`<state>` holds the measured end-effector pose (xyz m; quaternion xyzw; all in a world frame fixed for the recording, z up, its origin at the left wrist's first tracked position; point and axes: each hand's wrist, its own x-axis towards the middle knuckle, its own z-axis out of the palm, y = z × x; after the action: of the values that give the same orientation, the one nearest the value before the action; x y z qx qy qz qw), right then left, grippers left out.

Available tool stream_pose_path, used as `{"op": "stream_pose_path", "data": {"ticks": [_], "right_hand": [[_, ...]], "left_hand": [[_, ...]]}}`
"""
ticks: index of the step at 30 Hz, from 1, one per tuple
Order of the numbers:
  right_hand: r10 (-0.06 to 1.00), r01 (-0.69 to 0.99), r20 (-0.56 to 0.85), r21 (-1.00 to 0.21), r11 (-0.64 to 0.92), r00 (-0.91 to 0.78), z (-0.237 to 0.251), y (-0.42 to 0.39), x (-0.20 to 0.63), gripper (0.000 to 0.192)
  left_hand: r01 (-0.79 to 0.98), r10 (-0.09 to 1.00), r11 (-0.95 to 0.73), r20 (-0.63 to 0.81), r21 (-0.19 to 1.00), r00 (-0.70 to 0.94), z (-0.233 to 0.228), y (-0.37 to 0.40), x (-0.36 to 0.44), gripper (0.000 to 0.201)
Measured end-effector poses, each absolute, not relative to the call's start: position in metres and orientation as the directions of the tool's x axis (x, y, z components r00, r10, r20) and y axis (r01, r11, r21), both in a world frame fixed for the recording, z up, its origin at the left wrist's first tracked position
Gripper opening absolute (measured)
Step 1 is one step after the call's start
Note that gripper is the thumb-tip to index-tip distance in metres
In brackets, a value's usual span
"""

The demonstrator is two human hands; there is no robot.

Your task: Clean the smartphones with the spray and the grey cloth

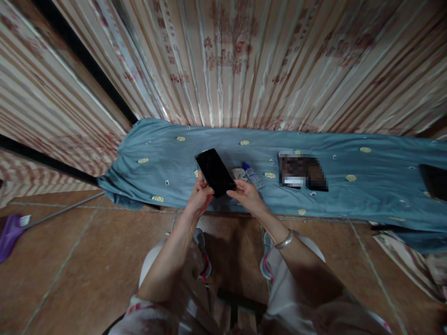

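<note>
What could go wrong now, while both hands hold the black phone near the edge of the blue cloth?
The black phone is pinched only at its lower end by the left hand and right hand, so it might slip onto the tiled floor. Lowering it carelessly might knock the small bottle beside it.

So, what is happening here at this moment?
A seated person holds a black phone in both hands, the left hand at its lower edge and the right hand at its right side. Beyond it, on a blue cloth, lie a small bottle and a dark flat item.
</note>
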<state>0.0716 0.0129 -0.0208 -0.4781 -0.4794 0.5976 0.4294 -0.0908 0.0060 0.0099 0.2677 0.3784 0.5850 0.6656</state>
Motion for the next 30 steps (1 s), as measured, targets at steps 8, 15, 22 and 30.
{"op": "stream_pose_path", "data": {"ticks": [8,15,22,30], "right_hand": [[0.982,0.054,-0.104,-0.994,-0.097,-0.156,-0.026,0.014,0.072,0.032],[0.979,0.014,-0.094,-0.996,-0.092,-0.18,-0.025,0.016,0.076,0.04],[0.971,-0.087,-0.155,-0.981,-0.173,-0.181,-0.021,0.015,0.084,0.05],[0.973,-0.128,-0.156,-0.976,-0.178,-0.171,-0.019,0.009,0.087,0.054]], "left_hand": [[-0.505,0.995,0.087,-0.1,0.859,0.002,0.004,0.008,-0.085,0.075],[-0.448,0.995,0.071,-0.092,0.891,-0.025,-0.001,0.01,-0.086,0.074],[-0.539,0.985,0.164,-0.164,0.826,0.048,0.009,0.011,-0.092,0.046],[-0.543,0.96,0.181,-0.267,0.82,-0.084,0.009,0.017,-0.098,0.02]]}}
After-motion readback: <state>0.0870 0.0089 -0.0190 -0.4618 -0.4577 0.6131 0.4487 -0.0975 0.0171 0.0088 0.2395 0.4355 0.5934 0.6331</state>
